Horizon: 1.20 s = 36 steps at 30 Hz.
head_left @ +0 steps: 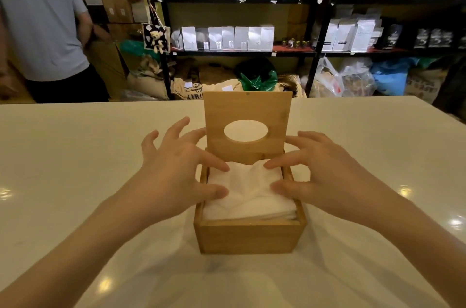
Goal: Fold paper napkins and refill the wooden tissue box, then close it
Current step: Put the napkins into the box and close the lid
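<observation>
With our spread left hand (176,171) and spread right hand (320,174) flanking the open square wooden tissue box (249,234), we press the rumpled white paper napkins (248,191) inside it down evenly so its upright oval-holed lid (247,111) can close flat.

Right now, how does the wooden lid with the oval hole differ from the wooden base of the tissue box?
The wooden lid with the oval hole stands upright at the back, while the wooden base of the tissue box sits flat on the pale countertop. The lid is a thin flat panel; the base is a walled tray. The lid has an oval cutout, while the base's front wall is solid and it holds white paper napkins. Both are the same light wood.
</observation>
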Tool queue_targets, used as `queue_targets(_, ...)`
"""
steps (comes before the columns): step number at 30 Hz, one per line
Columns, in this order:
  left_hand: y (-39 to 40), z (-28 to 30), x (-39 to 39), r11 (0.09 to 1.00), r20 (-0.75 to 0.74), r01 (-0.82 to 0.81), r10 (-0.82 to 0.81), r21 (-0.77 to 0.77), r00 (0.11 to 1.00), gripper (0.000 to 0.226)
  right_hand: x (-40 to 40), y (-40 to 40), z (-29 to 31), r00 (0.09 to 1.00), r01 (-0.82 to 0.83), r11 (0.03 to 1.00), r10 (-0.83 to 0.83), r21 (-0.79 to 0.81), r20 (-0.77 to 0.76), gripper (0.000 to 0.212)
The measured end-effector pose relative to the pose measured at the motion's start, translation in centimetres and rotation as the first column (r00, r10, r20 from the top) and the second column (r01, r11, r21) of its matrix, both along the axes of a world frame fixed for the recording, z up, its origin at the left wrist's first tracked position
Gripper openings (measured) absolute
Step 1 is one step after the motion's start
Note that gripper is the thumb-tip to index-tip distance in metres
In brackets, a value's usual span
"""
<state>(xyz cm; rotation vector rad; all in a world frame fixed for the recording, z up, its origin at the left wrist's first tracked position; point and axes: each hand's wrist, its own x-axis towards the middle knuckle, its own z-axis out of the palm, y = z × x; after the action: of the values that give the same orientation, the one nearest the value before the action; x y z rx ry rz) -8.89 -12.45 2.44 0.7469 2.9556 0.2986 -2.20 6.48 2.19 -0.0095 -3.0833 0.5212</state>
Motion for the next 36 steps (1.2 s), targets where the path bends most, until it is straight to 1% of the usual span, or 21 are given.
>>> queue_targets(2,0.2,-0.7,0.2,0.996,0.0,0.023,-0.023,-0.09,1.0,0.052,0.0,-0.1,-0.1,0.994,-0.017,0.999,0.012,0.043,0.111,0.055)
queue_targets(4,0.2,-1.0,0.3,0.987,-0.003,0.039,-0.04,-0.154,0.999,0.061,0.0,-0.2,0.1,0.987,-0.033,0.994,0.017,0.1,0.159,0.065)
queue_targets(6,0.2,-0.8,0.4,0.981,-0.012,0.038,-0.041,-0.192,0.999,0.062,0.1,-0.3,0.4,0.983,-0.056,0.983,0.024,0.172,0.182,0.07)
queue_targets(9,0.4,-0.5,0.4,0.965,-0.024,0.016,-0.023,-0.261,0.999,0.063,0.2,-0.8,1.0,0.971,-0.076,0.97,0.02,0.23,0.238,0.074)
queue_targets(11,0.6,-0.4,0.3,0.949,-0.029,0.009,-0.019,-0.316,0.999,0.064,0.2,-1.1,1.3,0.96,-0.079,0.958,-0.001,0.277,0.279,0.072)
queue_targets(15,1.1,-0.5,0.1,0.924,-0.061,0.006,-0.032,-0.383,0.998,0.065,-0.4,-1.5,1.6,0.932,-0.073,0.932,-0.063,0.355,0.358,0.061)
queue_targets(18,1.4,-0.7,0.0,0.911,-0.079,0.003,-0.039,-0.413,0.996,0.065,-0.7,-1.6,1.3,0.929,-0.085,0.913,-0.073,0.4,0.364,0.058)
queue_targets(21,1.3,-0.8,-0.1,0.898,-0.041,0.024,-0.047,-0.439,0.998,0.063,-0.9,-1.8,0.9,0.93,-0.104,0.89,-0.071,0.445,0.36,0.053)
queue_targets(23,1.2,-0.6,-0.2,0.899,0.001,0.05,-0.056,-0.435,0.998,0.062,-0.9,-1.7,0.8,0.932,-0.118,0.901,-0.045,0.417,0.36,0.049)
queue_targets(24,1.1,-0.4,-0.2,0.903,0.029,0.064,-0.058,-0.425,0.998,0.062,-0.9,-1.5,1.0,0.93,-0.117,0.922,-0.029,0.369,0.367,0.051)
queue_targets(26,0.8,-0.2,-0.2,0.922,0.089,0.082,-0.052,-0.377,0.995,0.062,-0.7,-1.0,1.6,0.931,-0.056,0.976,-0.025,0.212,0.363,0.056)
queue_targets(27,0.7,-0.1,-0.2,0.937,0.109,0.081,-0.047,-0.339,0.993,0.057,-0.7,-0.8,1.9,0.941,-0.015,0.992,-0.029,0.127,0.337,0.053)
queue_targets(28,0.6,0.0,-0.1,0.952,0.118,0.078,-0.044,-0.297,0.992,0.05,-0.7,-0.7,2.0,0.955,0.011,0.998,-0.027,0.055,0.295,0.046)
queue_targets(30,0.5,-0.1,0.0,0.967,0.102,0.074,-0.051,-0.243,0.993,0.037,-1.0,-0.7,1.7,0.977,0.039,0.999,-0.034,-0.019,0.213,0.033)
queue_targets(31,0.6,-0.2,0.1,0.966,0.077,0.075,-0.057,-0.249,0.995,0.035,-1.1,-0.8,1.4,0.981,0.045,0.999,-0.042,-0.013,0.187,0.031)
queue_targets(33,0.8,-0.5,0.2,0.949,0.02,0.066,-0.063,-0.309,0.998,0.039,-1.2,-1.0,0.7,0.979,0.035,0.997,-0.048,0.072,0.2,0.03)
queue_targets(35,0.8,-0.7,0.2,0.933,-0.004,0.058,-0.063,-0.355,0.998,0.046,-1.2,-1.1,0.3,0.965,0.014,0.985,-0.058,0.173,0.255,0.041)
queue_targets(36,0.8,-0.7,0.1,0.93,-0.005,0.067,-0.073,-0.36,0.997,0.046,-1.2,-1.1,0.3,0.961,0.001,0.976,-0.061,0.216,0.271,0.044)
